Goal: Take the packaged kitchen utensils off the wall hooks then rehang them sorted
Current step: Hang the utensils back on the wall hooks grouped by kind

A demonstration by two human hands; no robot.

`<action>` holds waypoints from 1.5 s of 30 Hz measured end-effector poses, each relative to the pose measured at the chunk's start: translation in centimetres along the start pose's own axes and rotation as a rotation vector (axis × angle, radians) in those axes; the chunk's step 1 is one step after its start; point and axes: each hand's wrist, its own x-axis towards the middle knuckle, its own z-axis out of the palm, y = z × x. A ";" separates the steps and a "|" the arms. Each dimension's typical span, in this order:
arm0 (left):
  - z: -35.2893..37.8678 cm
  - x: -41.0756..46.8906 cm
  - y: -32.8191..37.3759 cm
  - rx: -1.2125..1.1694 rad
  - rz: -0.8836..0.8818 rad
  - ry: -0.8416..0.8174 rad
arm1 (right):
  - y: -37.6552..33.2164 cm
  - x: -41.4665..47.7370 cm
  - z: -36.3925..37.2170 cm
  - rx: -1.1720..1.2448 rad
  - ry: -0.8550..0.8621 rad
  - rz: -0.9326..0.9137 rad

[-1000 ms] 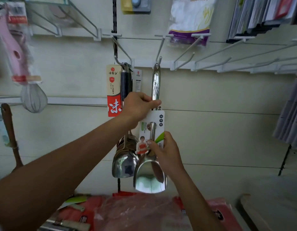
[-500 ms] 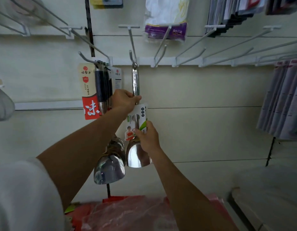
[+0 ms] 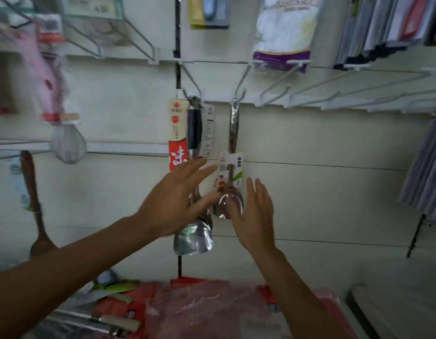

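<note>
A steel spatula with a white and green label (image 3: pixel 232 167) hangs by its handle from a white wall hook (image 3: pixel 239 91). To its left, on another hook (image 3: pixel 191 90), hang dark-handled steel spatulas (image 3: pixel 195 133) with a red and cream card (image 3: pixel 177 133); one blade (image 3: pixel 193 238) shows below my wrist. My left hand (image 3: pixel 176 199) is spread in front of those spatulas, holding nothing. My right hand (image 3: pixel 254 214) is open just below and in front of the labelled spatula's blade, fingers apart; I cannot tell if it touches.
Several bare white hooks (image 3: pixel 309 91) run to the right. A whisk (image 3: pixel 67 145) and a wooden utensil (image 3: pixel 33 199) hang at the left. Packaged goods (image 3: pixel 281 33) hang above, cloths (image 3: pixel 427 172) at the right. Below lie red packs (image 3: pixel 202 309) and packaged knives (image 3: pixel 99 321).
Both hands have let go of the labelled spatula, which now hangs free on its hook. They have opened and drawn back and down from it.
</note>
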 end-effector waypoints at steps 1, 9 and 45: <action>-1.3 -2.6 -1.5 0.126 0.050 -0.027 | -0.4 -0.3 -0.3 -0.075 -0.001 -0.046; -13.6 -19.8 -11.9 0.567 -0.346 -0.299 | -14.5 -7.9 3.5 -0.073 -0.052 -0.385; -54.5 -76.6 -13.3 0.991 -1.259 -0.266 | -76.6 -49.3 29.3 0.431 -0.681 -1.116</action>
